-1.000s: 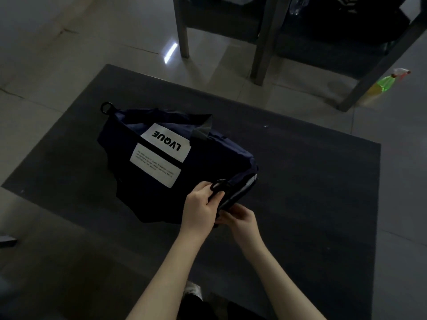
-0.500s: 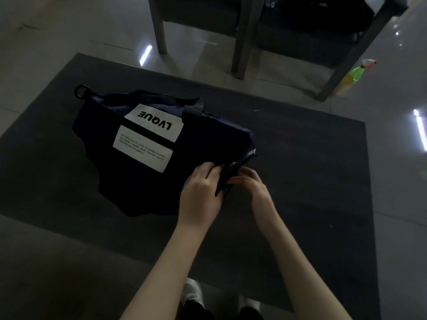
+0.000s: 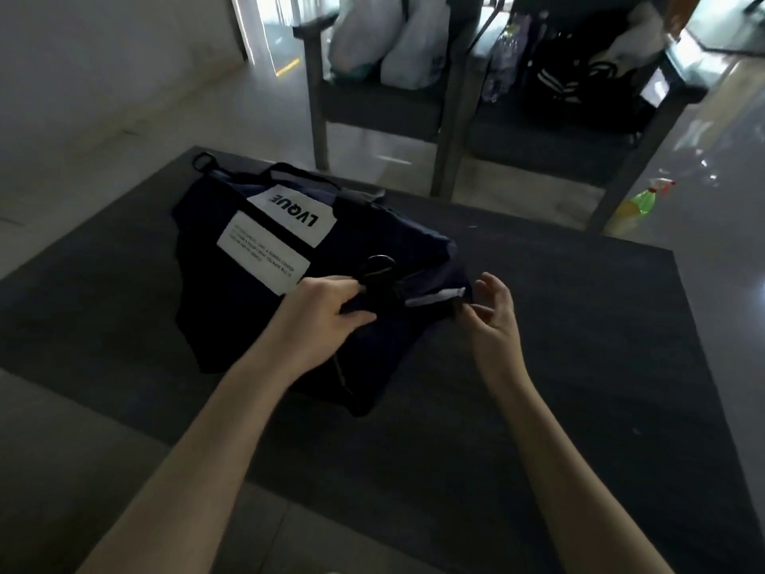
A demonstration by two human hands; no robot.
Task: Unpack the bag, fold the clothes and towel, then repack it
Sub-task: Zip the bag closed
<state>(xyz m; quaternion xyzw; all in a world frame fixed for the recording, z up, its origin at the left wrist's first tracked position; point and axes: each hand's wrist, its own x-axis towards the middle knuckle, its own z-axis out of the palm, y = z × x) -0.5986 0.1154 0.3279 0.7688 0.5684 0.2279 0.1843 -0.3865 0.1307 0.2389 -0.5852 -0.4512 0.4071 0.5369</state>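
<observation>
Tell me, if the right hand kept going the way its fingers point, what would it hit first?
The right hand points left at the end of the navy duffel bag, by its white zipper tape; it would probably meet that at once.

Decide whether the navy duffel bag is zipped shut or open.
Largely shut: the navy duffel bag shows no contents, only a pale strip by the right hand.

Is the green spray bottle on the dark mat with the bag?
No, the green spray bottle lies on the tiled floor beyond the mat's far corner, while the bag sits on the mat.
</observation>
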